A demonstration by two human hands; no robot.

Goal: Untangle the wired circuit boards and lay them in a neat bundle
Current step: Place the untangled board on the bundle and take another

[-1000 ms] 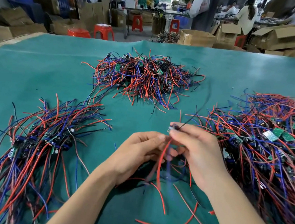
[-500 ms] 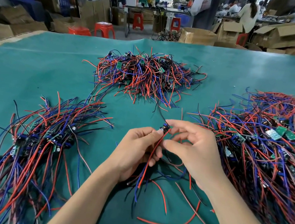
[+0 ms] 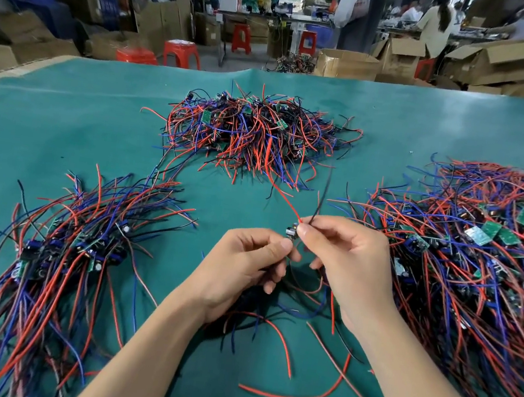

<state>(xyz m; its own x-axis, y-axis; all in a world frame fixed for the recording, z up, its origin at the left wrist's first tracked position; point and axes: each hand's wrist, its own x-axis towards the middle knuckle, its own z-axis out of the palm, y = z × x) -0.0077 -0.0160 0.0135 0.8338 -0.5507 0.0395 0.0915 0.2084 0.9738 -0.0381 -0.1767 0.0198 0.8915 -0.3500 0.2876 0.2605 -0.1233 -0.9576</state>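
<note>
Over the middle of the green table, my left hand [image 3: 246, 262] and my right hand [image 3: 342, 257] meet on one small wired circuit board [image 3: 291, 233]. The left fingertips pinch the board from below. The right thumb and forefinger pinch its red and black wires just above it; those wires stick up and away. More of its wires hang under my hands onto the cloth. A combed bundle of boards [image 3: 59, 252] lies to the left. A big tangled heap [image 3: 477, 257] lies to the right.
A third tangled pile [image 3: 255, 131] sits further back in the middle. Loose red wires [image 3: 292, 396] lie on the green cloth [image 3: 66, 115] near my forearms. Beyond the table's far edge stand cardboard boxes, red stools and people at other benches.
The board's red and black wires, which hung down between my hands, now point up and away. My right hand's pinch has shifted onto them just above the board.
</note>
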